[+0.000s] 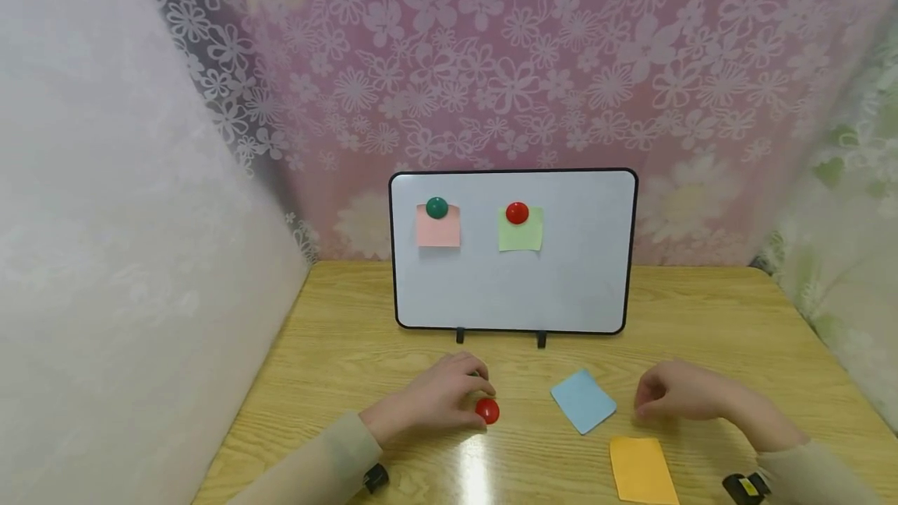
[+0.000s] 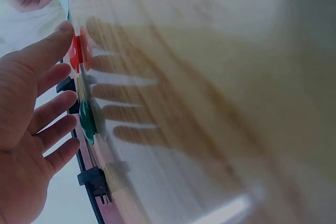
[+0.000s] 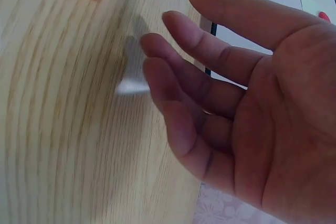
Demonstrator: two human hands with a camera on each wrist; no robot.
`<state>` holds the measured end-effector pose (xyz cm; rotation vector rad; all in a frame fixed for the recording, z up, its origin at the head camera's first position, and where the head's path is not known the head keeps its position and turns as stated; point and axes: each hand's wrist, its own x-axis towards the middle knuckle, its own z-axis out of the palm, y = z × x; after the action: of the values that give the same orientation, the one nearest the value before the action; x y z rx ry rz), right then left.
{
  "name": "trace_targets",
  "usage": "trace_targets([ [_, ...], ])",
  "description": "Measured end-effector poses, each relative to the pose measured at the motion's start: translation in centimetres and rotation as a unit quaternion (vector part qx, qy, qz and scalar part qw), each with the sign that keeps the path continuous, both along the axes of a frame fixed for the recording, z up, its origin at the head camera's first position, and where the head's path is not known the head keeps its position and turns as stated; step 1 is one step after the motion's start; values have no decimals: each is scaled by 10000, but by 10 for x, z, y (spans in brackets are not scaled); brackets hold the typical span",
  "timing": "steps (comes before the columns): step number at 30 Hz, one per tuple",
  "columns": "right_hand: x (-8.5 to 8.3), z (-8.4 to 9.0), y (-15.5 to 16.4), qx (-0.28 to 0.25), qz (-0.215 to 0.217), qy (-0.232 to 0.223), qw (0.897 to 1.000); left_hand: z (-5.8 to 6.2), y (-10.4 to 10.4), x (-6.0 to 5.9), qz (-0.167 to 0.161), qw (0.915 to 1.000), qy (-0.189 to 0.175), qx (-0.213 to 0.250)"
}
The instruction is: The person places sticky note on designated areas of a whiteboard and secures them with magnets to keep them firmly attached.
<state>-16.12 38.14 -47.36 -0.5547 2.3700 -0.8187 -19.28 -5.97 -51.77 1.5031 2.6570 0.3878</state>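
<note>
On the table, my left hand [image 1: 443, 394] reaches over a loose red round magnet [image 1: 487, 411], its thumb and fingers spread around it. The left wrist view has the thumb tip right by the red magnet's edge; whether they touch I cannot tell. A green magnet [image 2: 87, 120] stands beyond the fingertips there, and in the head view the fingers mostly hide it. To the right, my right hand [image 1: 684, 392] hovers with loosely bent fingers and holds nothing. A blue sticky note [image 1: 584, 402] lies between the hands, and an orange sticky note [image 1: 641, 470] is below the right one.
A whiteboard [image 1: 582, 279] stands behind the hands on small black feet [image 1: 542, 340]. On it, a green magnet [image 1: 436, 208] pins a pink note [image 1: 438, 234] and a red magnet [image 1: 517, 213] pins a light green note [image 1: 521, 238]. Patterned curtains surround the wooden table [image 1: 344, 310].
</note>
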Motion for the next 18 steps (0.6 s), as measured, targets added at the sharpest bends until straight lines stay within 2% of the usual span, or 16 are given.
trace_targets([
  [7, 7, 5, 4, 102, -103, -407, 9991, 1, 2, 1, 72, 9999, -71, -82],
  [13, 11, 3, 5, 118, -59, -358, 9993, -5, 3, -1, 139, 9998, -1, -162],
  [18, 14, -1, 5, 117, -88, -447, 9989, -4, 4, 0, 141, 9997, 33, -206],
])
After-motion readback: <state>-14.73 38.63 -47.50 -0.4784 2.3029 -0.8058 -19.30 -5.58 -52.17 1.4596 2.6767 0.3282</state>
